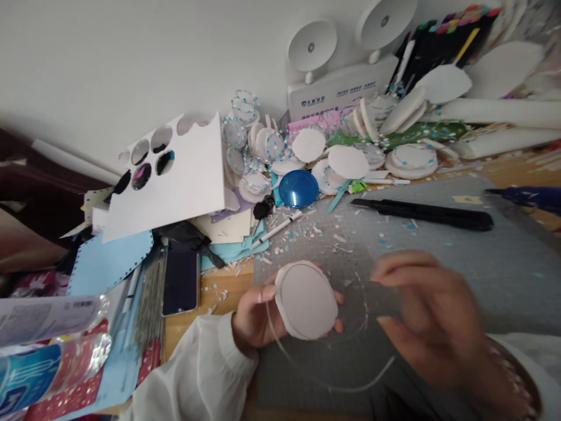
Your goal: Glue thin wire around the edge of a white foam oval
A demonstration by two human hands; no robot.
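Observation:
My left hand [258,318] is closed round a white round disc [308,301], its thumb on the left edge and fingertips showing at the right. From beneath that thumb a thin pale strip [350,388] curves down and to the right, its far end loose. My right hand [429,316] is raised to the right of the disc, blurred by motion, thumb and fingers apart with nothing visible between them. Small white and blue scraps [302,240] lie on the grey cutting mat [460,275] beyond the disc.
A black cutter knife [425,213] lies on the mat. Behind stand a blue round lid [298,188], stacked white discs [348,162] and a white board with holes [188,181]. At left are a phone [180,279] and a plastic bottle [52,368].

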